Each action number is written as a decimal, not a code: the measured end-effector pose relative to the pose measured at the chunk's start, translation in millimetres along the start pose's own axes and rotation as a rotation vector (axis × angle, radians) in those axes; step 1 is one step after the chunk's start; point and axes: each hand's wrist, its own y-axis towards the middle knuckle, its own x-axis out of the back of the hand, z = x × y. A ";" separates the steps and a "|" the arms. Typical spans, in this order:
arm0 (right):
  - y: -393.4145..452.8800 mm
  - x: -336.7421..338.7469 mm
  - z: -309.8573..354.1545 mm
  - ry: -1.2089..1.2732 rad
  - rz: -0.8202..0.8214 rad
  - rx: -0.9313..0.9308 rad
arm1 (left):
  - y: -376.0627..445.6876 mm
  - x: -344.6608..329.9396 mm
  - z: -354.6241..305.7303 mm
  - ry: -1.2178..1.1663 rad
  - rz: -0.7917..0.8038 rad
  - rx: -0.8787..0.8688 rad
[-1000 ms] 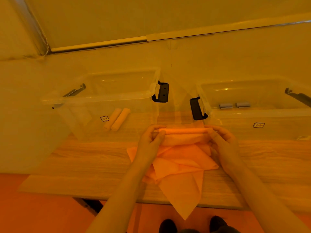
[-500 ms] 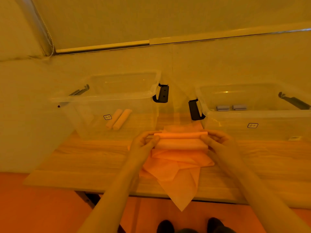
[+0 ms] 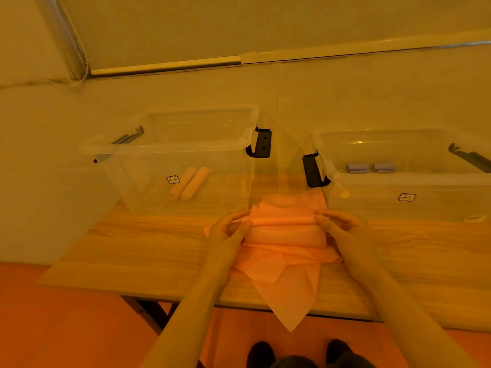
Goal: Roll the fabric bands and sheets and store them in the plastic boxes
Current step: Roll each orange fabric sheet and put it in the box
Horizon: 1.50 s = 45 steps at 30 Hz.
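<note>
An orange fabric sheet (image 3: 285,251) is being rolled on the wooden table (image 3: 148,245), between and just in front of two clear plastic boxes; the rolled part is pinched at its left end by the left hand (image 3: 230,231) and at its right end by the right hand (image 3: 342,228), fingers and thumbs curled onto the cloth; the unrolled remainder lies crumpled toward the person, one corner hanging over the table's near edge. Two pale rolls (image 3: 190,183) are seen in the left box (image 3: 170,147), and two grey rolls (image 3: 370,167) in the right box (image 3: 398,179). The rolling step is judged partly done; for the next move, even tension at both ends and smoothing of the loose tail are called for, before the roll is lifted, probably into the left box.
</note>
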 end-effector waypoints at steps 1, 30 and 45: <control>0.1 0.6 -0.2 0.004 0.011 0.007 | -0.2 0.0 -0.1 0.004 0.010 0.000; -2.9 5.9 -4.4 0.050 0.056 -0.033 | -1.4 -1.4 5.4 0.000 0.005 -0.018; -6.0 4.2 -3.8 -0.025 0.030 0.005 | -0.5 0.0 8.3 0.030 -0.022 -0.002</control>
